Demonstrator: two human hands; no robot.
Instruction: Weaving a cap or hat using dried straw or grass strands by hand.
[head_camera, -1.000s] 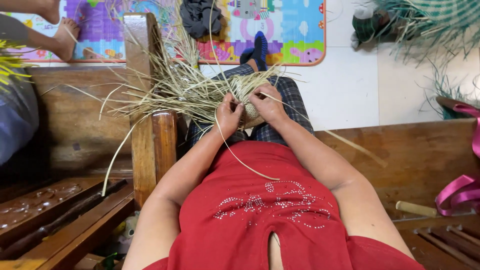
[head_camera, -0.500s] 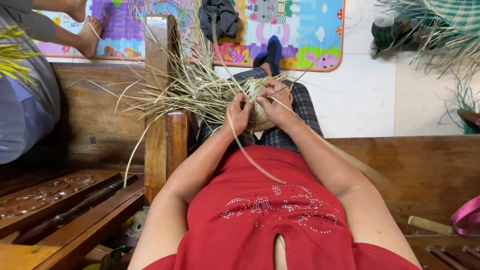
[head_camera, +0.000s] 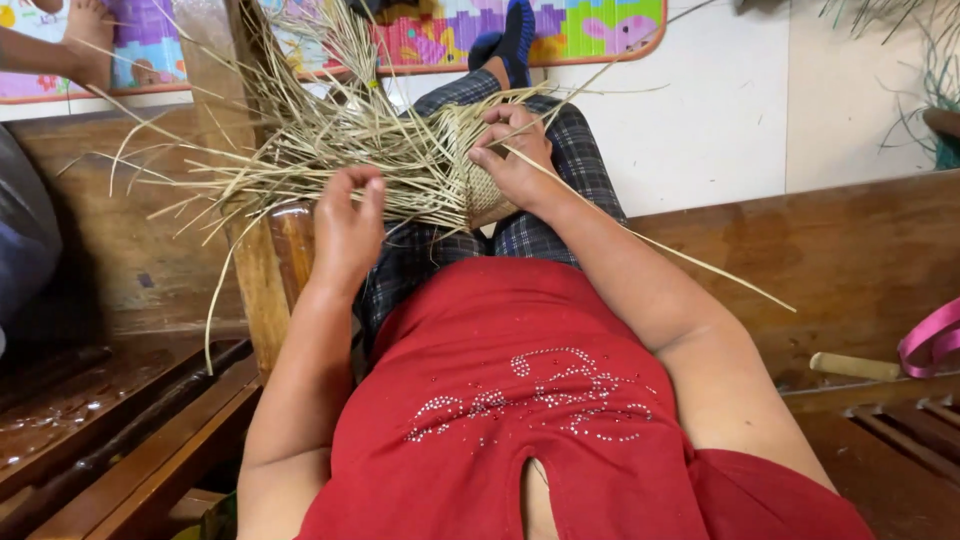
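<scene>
A small woven straw piece (head_camera: 478, 190) rests on my lap, with many loose pale straw strands (head_camera: 330, 140) fanning out to the left. My right hand (head_camera: 515, 160) grips the woven part and pinches one long strand (head_camera: 660, 245) that runs down to the right. My left hand (head_camera: 348, 225) is lifted beside the loose strands with its fingers curled up; I cannot tell whether it pinches one. I wear a red top and checked trousers (head_camera: 560, 150).
I sit on a dark wooden bench (head_camera: 120, 390) with a post-like armrest (head_camera: 265, 270). Another person's foot (head_camera: 90, 40) is at the top left by a colourful play mat (head_camera: 590, 30). A pink ribbon (head_camera: 930, 340) and a wooden stick (head_camera: 855, 366) lie at the right.
My left hand has come off the woven piece and moved down-left, away from my right hand. The view has tilted closer to my lap.
</scene>
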